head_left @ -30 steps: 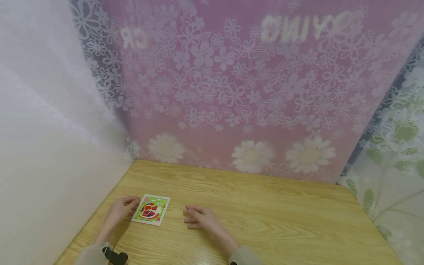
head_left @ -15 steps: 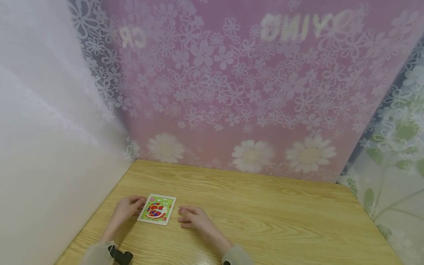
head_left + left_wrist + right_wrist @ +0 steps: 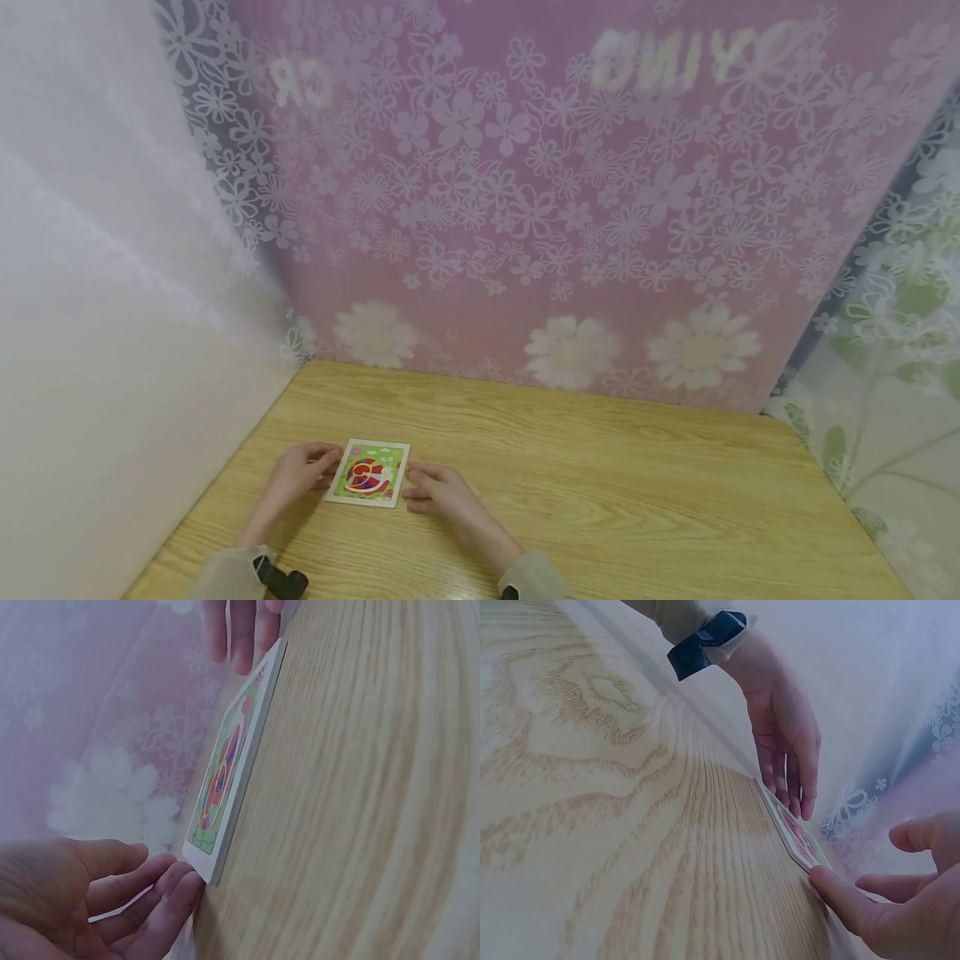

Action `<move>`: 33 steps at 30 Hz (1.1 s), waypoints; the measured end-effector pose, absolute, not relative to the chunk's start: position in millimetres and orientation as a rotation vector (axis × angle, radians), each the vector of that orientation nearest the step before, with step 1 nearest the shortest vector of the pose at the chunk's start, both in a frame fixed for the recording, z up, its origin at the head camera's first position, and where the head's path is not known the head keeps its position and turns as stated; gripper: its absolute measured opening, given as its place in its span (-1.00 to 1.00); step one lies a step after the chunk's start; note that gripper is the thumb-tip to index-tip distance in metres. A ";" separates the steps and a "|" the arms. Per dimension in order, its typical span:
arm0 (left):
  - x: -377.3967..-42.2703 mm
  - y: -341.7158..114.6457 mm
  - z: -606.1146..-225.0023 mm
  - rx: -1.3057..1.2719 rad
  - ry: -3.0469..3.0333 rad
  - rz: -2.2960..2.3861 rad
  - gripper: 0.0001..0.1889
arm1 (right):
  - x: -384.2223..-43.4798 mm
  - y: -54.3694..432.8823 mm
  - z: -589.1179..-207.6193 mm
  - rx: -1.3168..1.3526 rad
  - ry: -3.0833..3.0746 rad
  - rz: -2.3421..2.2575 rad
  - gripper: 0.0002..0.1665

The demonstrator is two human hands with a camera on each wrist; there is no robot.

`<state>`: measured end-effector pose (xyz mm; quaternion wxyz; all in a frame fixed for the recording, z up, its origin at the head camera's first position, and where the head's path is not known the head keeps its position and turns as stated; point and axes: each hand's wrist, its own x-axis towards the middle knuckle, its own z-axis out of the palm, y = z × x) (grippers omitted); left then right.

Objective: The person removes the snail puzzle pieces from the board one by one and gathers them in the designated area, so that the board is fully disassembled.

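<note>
A thin square picture board (image 3: 367, 473) lies flat on the wooden table, left of its middle. It has a white border and a red and blue snail on green. My left hand (image 3: 296, 477) is at its left edge, and in the left wrist view the fingertips (image 3: 191, 885) touch the near corner. On the opposite side is my right hand (image 3: 446, 492), its fingers relaxed and slightly bent. From the right wrist, a fingertip (image 3: 821, 876) of that hand shows right at the board's edge. Neither thumb pinches the board.
Wood-grained tabletop (image 3: 585, 492) stretches away to the right of the hands. A pink flowered curtain (image 3: 510, 208) stands along the back edge, with a pale wall (image 3: 112, 333) close on the left. A black strap (image 3: 279, 577) is on the left wrist.
The board has slid to the right across the table, with my left hand following at its left edge. My right hand has shifted left, and its fingertips now meet the board's right edge.
</note>
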<state>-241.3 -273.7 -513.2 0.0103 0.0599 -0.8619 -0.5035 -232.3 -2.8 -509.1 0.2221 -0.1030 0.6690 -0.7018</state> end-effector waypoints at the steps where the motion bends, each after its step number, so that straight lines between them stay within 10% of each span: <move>1: -241.0 -273.0 -513.3 0.189 -2.687 -1.573 -0.69 | -232.3 -3.0 -508.8 -0.280 1.846 -1.942 -0.43; 33: -238.4 -244.2 -506.7 0.212 -2.724 -1.572 -0.74 | -232.1 19.0 -506.2 -0.263 1.748 -1.967 -0.43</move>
